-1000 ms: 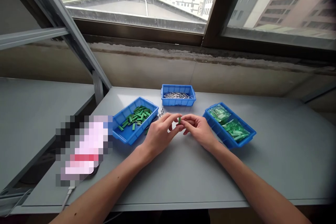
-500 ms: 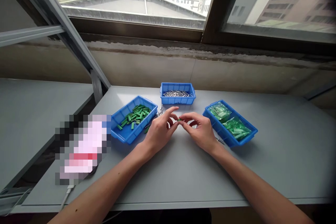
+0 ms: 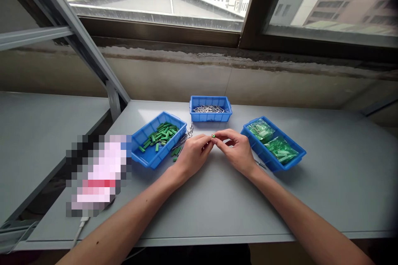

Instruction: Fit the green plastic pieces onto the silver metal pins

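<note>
Above the grey table (image 3: 326, 198), a small green piece (image 3: 213, 136) is pinched between the fingertips of the left hand (image 3: 194, 155) and the right hand (image 3: 236, 151), both hands being closed on it. Its long axis appears directed toward the camera, so that a round end is seen. It is located near the front of the blue bin of metal pins (image 3: 210, 116), between the bin of green pieces (image 3: 149, 159) and the bin of green bags (image 3: 289, 161).
</note>
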### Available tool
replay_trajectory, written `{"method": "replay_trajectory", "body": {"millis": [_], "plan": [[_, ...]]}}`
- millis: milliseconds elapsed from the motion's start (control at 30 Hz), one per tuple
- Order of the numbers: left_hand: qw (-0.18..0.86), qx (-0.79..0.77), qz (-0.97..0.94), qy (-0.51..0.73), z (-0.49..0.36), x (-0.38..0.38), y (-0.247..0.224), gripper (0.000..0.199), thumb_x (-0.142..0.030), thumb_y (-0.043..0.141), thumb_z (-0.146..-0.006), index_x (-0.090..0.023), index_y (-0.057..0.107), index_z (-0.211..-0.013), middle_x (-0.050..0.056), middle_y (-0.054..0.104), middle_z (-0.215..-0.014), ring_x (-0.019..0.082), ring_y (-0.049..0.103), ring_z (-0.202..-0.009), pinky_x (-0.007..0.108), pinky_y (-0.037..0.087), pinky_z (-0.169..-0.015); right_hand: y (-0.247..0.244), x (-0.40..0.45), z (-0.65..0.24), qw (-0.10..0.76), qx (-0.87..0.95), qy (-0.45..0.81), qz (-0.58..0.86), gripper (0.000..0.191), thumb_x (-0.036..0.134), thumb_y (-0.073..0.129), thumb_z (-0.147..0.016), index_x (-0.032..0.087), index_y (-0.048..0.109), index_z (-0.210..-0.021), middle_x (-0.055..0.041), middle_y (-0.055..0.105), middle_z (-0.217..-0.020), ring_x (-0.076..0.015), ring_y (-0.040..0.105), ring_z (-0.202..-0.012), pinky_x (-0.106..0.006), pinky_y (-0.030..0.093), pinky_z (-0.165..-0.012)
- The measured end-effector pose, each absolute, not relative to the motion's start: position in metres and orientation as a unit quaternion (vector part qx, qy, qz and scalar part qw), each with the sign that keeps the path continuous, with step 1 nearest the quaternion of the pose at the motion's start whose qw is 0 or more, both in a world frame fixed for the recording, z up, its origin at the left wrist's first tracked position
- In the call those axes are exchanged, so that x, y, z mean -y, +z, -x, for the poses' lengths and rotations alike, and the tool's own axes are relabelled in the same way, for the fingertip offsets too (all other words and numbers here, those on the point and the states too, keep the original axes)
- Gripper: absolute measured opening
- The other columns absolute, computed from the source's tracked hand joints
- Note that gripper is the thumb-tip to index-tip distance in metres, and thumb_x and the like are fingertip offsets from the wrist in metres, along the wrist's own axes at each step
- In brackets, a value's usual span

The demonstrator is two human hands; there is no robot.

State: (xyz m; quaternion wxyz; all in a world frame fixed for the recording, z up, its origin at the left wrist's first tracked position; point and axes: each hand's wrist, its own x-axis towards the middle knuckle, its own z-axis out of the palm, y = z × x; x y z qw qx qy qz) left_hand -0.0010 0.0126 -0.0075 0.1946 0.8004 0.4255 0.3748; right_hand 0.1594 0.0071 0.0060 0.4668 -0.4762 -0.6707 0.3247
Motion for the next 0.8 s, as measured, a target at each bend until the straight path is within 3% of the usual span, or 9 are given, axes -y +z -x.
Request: {"method": "replay_trajectory", "body": {"millis": [267, 433, 667, 800], "plan": [[0.153, -0.45, -0.78, 0.407, -0.001, -0.014, -0.012, 0.021, -0.015, 0.055, -0.085, -0.016, 0.066, -0.103, 0.004, 0.068, -0.086, 0.011, 0.057, -0.062, 0.024, 0.046, -0.065, -0.001, -0.009, -0.158, 0.466, 0.681, 0.308, 0.473, 0.018, 0.027, 0.061, -0.084, 0.021, 0.072, -0.096, -0.0039, 0.073, -0.096, -0.0166, 0.068, -0.082, -0.026, 0.055, -0.066], [0.155, -0.447, -0.784, 0.401, -0.002, -0.02, -0.014, 0.022, -0.009, 0.054, -0.083, -0.017, 0.068, -0.099, 0.005, 0.071, -0.091, 0.015, 0.063, -0.076, 0.026, 0.048, -0.071, -0.006, -0.007, -0.157, 0.448, 0.712, 0.247, 0.481, 0.019, 0.021, 0.058, -0.086, 0.021, 0.071, -0.099, -0.0034, 0.072, -0.1, -0.0162, 0.067, -0.083, -0.024, 0.053, -0.061], [0.165, -0.441, -0.806, 0.359, -0.009, -0.032, -0.015, 0.016, -0.009, 0.055, -0.082, -0.015, 0.069, -0.086, 0.004, 0.071, -0.078, 0.015, 0.062, -0.066, 0.025, 0.046, -0.065, -0.009, -0.008, -0.165, 0.384, 0.772, 0.077, 0.5, 0.022, 0.022, 0.054, -0.089, 0.02, 0.07, -0.103, -0.0058, 0.07, -0.102, -0.021, 0.064, -0.093, -0.033, 0.05, -0.084], [0.15, -0.445, -0.791, 0.391, -0.007, -0.029, -0.017, 0.018, -0.011, 0.056, -0.083, -0.016, 0.07, -0.093, 0.004, 0.071, -0.079, 0.013, 0.06, -0.064, 0.023, 0.045, -0.063, -0.006, -0.008, -0.161, 0.406, 0.761, 0.101, 0.496, 0.021, 0.022, 0.053, -0.09, 0.021, 0.068, -0.104, -0.0048, 0.069, -0.102, -0.0187, 0.064, -0.09, -0.031, 0.051, -0.079]]}}
